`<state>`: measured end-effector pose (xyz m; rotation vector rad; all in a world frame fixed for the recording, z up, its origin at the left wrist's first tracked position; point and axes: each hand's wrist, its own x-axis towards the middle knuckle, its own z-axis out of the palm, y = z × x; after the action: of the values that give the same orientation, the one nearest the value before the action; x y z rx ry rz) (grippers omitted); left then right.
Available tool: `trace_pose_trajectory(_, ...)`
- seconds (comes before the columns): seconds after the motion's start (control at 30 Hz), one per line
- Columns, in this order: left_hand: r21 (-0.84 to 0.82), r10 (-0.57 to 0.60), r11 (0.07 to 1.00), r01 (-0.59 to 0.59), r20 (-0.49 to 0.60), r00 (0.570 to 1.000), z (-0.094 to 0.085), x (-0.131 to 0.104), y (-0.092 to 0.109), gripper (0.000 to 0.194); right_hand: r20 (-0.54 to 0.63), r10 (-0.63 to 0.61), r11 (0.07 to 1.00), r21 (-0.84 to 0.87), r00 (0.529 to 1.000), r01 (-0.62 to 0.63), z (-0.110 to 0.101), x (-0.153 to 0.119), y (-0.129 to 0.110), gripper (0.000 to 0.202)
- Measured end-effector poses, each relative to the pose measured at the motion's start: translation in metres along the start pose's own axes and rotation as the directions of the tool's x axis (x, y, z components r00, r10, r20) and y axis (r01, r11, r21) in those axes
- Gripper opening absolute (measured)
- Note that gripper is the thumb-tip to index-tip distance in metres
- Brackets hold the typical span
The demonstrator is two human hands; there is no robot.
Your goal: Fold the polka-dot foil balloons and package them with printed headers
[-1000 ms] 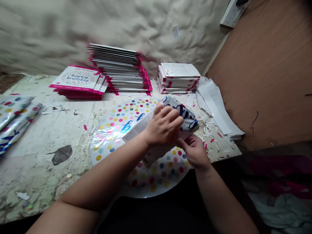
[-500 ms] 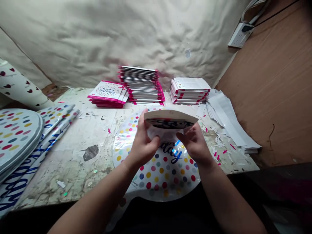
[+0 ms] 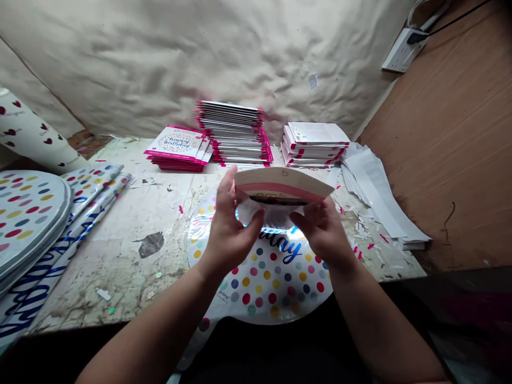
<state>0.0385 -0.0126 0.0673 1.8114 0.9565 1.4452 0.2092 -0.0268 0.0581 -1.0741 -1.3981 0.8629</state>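
Note:
A paper envelope (image 3: 282, 177) is held up between both hands, its mouth bowed apart toward me and its inside partly showing. My left hand (image 3: 232, 229) grips its left side, thumb at the near edge. My right hand (image 3: 324, 226) has hold of the right side in the same way. Below them a flat foil balloon (image 3: 260, 288) with coloured dots and blue lettering lies on the table, its tail hanging over the front edge. The hands and envelope hide the balloon's upper part.
Printed birthday packets (image 3: 180, 144) lie at the back left, beside a tall stack of packets (image 3: 236, 133). White packets (image 3: 314, 138) and paper strips (image 3: 376, 192) are to the right. Flat dotted balloons (image 3: 32, 218) pile up at the left. Paper scraps litter the table (image 3: 120, 256).
The envelope's mouth has tipped and bowed wider, showing a pink band inside. Both hands have shifted only slightly. The whole view has moved a little.

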Motion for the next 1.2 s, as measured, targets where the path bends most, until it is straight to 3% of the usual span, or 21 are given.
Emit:
trace_pose_trajectory(0.13,-0.123,-0.114,0.986,0.116,0.024,0.993,-0.006,0.003,0.004,0.057,0.006,0.021,0.98,0.196,1.0,-0.022,-0.002,0.002,0.004,0.036)
trace_pose_trajectory(0.23,-0.288,-0.203,0.924,0.253,0.194,0.96,-0.017,0.006,0.013,0.052,0.123,0.043,0.943,0.323,0.991,-0.081,-0.011,0.004,-0.001,0.038)
trace_pose_trajectory(0.33,-0.347,-0.353,0.776,0.526,0.452,0.819,-0.025,0.005,0.01,0.047,0.373,0.141,0.9,0.338,0.917,-0.276,-0.022,0.009,0.003,0.045)
trace_pose_trajectory(0.4,-0.324,-0.468,0.654,0.684,0.537,0.702,-0.023,-0.001,-0.002,0.041,0.416,0.285,0.876,0.253,0.863,-0.411,-0.029,0.013,0.018,0.04)
trace_pose_trajectory(0.47,-0.277,-0.606,0.516,0.81,0.55,0.575,-0.016,-0.011,-0.018,0.033,0.313,0.436,0.876,0.068,0.844,-0.478,-0.034,0.016,0.037,0.034)
trace_pose_trajectory(0.53,-0.235,-0.732,0.396,0.888,0.503,0.46,-0.006,-0.023,-0.033,0.019,0.16,0.506,0.861,-0.143,0.847,-0.487,-0.037,0.018,0.052,0.039)
trace_pose_trajectory(0.6,-0.226,-0.801,0.337,0.914,0.442,0.404,0.004,-0.033,-0.042,0.012,0.045,0.474,0.856,-0.259,0.88,-0.448,-0.035,0.015,0.057,0.034)
trace_pose_trajectory(0.67,-0.236,-0.814,0.331,0.913,0.418,0.403,0.01,-0.04,-0.045,0.012,0.044,0.322,0.883,-0.373,0.946,-0.283,-0.027,0.007,0.051,0.02)
trace_pose_trajectory(0.7,-0.235,-0.809,0.334,0.913,0.425,0.406,0.012,-0.043,-0.045,0.011,0.111,0.217,0.879,-0.455,0.97,-0.145,-0.021,0.002,0.045,0.014)
trace_pose_trajectory(0.77,-0.224,-0.79,0.344,0.912,0.455,0.41,0.013,-0.046,-0.044,0.012,0.31,0.044,0.797,-0.584,0.95,0.154,-0.007,-0.01,0.035,0.015)
trace_pose_trajectory(0.83,-0.193,-0.766,0.375,0.907,0.486,0.421,0.013,-0.048,-0.043,0.016,0.428,0.002,0.718,-0.63,0.904,0.296,0.005,-0.02,0.03,0.019)
trace_pose_trajectory(1.03,-0.125,-0.727,0.478,0.869,0.499,0.471,0.012,-0.052,-0.039,0.026,0.394,0.011,0.703,-0.656,0.919,0.273,0.014,-0.028,0.033,0.019)
trace_pose_trajectory(1.2,-0.114,-0.719,0.479,0.87,0.519,0.463,0.01,-0.051,-0.033,0.028,0.351,-0.002,0.688,-0.679,0.936,0.256,0.012,-0.027,0.034,0.018)
